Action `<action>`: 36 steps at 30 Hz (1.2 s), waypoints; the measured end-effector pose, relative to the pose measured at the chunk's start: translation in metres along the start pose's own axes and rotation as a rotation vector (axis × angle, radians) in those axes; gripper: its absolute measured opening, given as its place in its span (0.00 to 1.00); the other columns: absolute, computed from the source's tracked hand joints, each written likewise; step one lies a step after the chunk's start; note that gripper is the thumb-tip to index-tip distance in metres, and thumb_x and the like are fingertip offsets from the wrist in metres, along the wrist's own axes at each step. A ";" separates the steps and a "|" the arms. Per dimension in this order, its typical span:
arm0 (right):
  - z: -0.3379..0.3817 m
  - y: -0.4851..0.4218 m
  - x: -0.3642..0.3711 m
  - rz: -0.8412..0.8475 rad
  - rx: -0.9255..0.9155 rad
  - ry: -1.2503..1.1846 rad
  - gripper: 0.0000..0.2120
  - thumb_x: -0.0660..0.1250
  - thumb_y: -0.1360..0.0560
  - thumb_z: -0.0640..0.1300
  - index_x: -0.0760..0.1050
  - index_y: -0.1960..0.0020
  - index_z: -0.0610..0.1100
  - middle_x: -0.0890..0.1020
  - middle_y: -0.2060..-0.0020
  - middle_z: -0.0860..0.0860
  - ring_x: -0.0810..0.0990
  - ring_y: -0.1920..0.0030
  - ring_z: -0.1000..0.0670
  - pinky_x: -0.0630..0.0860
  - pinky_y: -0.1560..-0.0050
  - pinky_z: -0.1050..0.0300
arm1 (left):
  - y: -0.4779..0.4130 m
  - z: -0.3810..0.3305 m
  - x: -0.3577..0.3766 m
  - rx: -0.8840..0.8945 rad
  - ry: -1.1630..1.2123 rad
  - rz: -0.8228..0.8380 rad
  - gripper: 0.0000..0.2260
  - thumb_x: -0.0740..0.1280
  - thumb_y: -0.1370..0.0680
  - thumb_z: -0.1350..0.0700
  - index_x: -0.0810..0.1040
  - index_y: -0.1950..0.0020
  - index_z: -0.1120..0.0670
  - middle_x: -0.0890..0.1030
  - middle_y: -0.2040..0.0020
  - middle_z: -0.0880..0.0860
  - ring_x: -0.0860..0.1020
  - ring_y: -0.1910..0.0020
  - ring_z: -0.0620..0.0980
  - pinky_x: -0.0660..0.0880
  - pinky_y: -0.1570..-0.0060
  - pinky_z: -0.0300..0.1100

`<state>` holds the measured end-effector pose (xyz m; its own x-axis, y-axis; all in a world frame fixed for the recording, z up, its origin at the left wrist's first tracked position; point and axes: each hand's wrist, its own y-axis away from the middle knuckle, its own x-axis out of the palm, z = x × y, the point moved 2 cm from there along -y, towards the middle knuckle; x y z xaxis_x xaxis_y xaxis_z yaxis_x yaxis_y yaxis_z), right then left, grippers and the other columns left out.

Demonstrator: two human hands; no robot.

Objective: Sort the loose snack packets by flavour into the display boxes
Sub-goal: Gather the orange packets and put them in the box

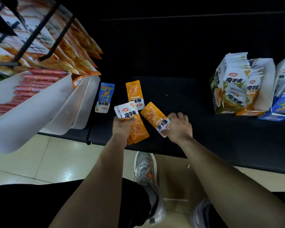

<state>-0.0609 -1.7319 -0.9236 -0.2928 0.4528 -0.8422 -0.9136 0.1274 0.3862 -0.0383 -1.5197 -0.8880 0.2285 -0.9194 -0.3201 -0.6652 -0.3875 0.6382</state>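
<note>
Both hands (pixel 123 127) (pixel 178 127) grip 魔芋爽 packets (pixel 139 127) (pixel 152 117).

Blue display box (pixel 282 107) cut by right edge, hanging packets (pixel 69 46) blurred, sausages (pixel 39 78) cropped left

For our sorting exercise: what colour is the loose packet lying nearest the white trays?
The packet is blue with a white end; head view.

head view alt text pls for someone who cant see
A person's left hand grips a stack of orange packets while the right hand pinches a second orange packet at a dark shelf. A loose orange packet and a blue packet lie nearby; display boxes stand to the right.
</note>
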 end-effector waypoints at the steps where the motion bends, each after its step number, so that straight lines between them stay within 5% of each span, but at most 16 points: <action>1: 0.000 0.001 0.000 0.000 0.008 -0.017 0.31 0.79 0.33 0.56 0.70 0.36 0.47 0.73 0.40 0.47 0.71 0.38 0.43 0.73 0.42 0.48 | -0.001 0.000 -0.002 -0.003 0.021 -0.009 0.20 0.75 0.26 0.56 0.74 0.37 0.52 0.82 0.49 0.53 0.82 0.48 0.57 0.79 0.44 0.59; 7: -0.006 -0.009 -0.023 0.125 0.012 -0.562 0.09 0.73 0.26 0.42 0.76 0.49 0.49 0.83 0.54 0.53 0.81 0.55 0.53 0.76 0.60 0.59 | -0.005 0.001 -0.004 0.002 0.095 -0.020 0.21 0.75 0.27 0.54 0.73 0.37 0.49 0.81 0.46 0.53 0.81 0.46 0.57 0.78 0.43 0.59; 12: -0.011 -0.015 -0.053 0.076 0.036 -0.959 0.04 0.71 0.22 0.45 0.82 0.53 0.45 0.85 0.57 0.52 0.82 0.55 0.54 0.76 0.55 0.60 | -0.004 -0.002 -0.003 0.013 0.084 -0.016 0.15 0.72 0.24 0.56 0.74 0.39 0.51 0.79 0.50 0.52 0.78 0.48 0.55 0.74 0.43 0.52; 18: 0.015 -0.016 -0.078 0.243 -0.139 -0.872 0.05 0.70 0.21 0.47 0.83 0.49 0.47 0.87 0.59 0.53 0.85 0.60 0.59 0.76 0.61 0.65 | 0.021 -0.009 0.014 -0.014 0.024 0.189 0.14 0.75 0.30 0.57 0.77 0.47 0.50 0.83 0.52 0.55 0.81 0.48 0.59 0.76 0.41 0.57; 21: 0.035 -0.018 -0.064 0.196 -0.122 -0.770 0.06 0.75 0.25 0.50 0.83 0.49 0.49 0.87 0.57 0.53 0.86 0.58 0.56 0.82 0.54 0.56 | 0.029 -0.009 0.021 -0.075 0.145 0.369 0.23 0.74 0.32 0.53 0.79 0.37 0.55 0.84 0.46 0.61 0.83 0.47 0.63 0.76 0.40 0.63; 23: 0.046 -0.017 -0.054 0.128 -0.103 -0.716 0.07 0.76 0.27 0.51 0.83 0.53 0.50 0.86 0.60 0.55 0.85 0.61 0.58 0.80 0.60 0.59 | 0.031 -0.010 0.020 -0.080 0.198 0.415 0.18 0.72 0.24 0.50 0.79 0.37 0.54 0.85 0.45 0.60 0.83 0.46 0.61 0.78 0.43 0.59; 27: 0.067 -0.022 -0.039 0.059 -0.089 -0.721 0.11 0.76 0.27 0.55 0.79 0.58 0.48 0.83 0.64 0.53 0.82 0.64 0.54 0.78 0.66 0.56 | 0.021 -0.005 0.014 0.066 0.026 0.406 0.14 0.74 0.24 0.56 0.80 0.40 0.54 0.85 0.50 0.55 0.85 0.54 0.53 0.83 0.56 0.48; 30: 0.079 -0.036 -0.032 0.004 -0.167 -0.519 0.11 0.60 0.17 0.52 0.78 0.41 0.52 0.81 0.42 0.52 0.80 0.44 0.49 0.76 0.50 0.54 | 0.005 -0.002 0.001 0.036 0.009 0.214 0.13 0.76 0.26 0.56 0.79 0.44 0.50 0.84 0.51 0.53 0.83 0.52 0.54 0.80 0.47 0.54; 32: 0.086 -0.046 -0.022 0.107 -0.365 -0.193 0.20 0.55 0.16 0.47 0.67 0.25 0.55 0.67 0.25 0.56 0.68 0.29 0.47 0.71 0.35 0.51 | -0.006 -0.002 -0.009 0.051 -0.015 0.088 0.15 0.76 0.26 0.55 0.76 0.42 0.48 0.82 0.53 0.49 0.81 0.54 0.50 0.78 0.47 0.50; 34: 0.091 -0.050 -0.012 0.249 -0.469 0.057 0.26 0.54 0.16 0.46 0.55 0.19 0.57 0.55 0.20 0.58 0.58 0.23 0.47 0.63 0.27 0.46 | -0.014 -0.002 -0.015 0.122 -0.105 0.018 0.19 0.75 0.26 0.54 0.73 0.40 0.49 0.80 0.52 0.48 0.80 0.51 0.50 0.77 0.48 0.48; 36: 0.089 -0.049 -0.003 0.280 -0.504 0.208 0.28 0.55 0.16 0.47 0.50 0.19 0.56 0.53 0.19 0.57 0.55 0.22 0.48 0.61 0.26 0.42 | -0.017 0.000 -0.017 0.143 -0.161 -0.005 0.25 0.76 0.27 0.53 0.69 0.35 0.51 0.80 0.48 0.49 0.79 0.48 0.51 0.76 0.50 0.48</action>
<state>0.0096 -1.6607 -0.9066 -0.5432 0.2203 -0.8102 -0.8003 -0.4274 0.4204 -0.0310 -1.4979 -0.8932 0.1232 -0.8904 -0.4381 -0.7609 -0.3681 0.5343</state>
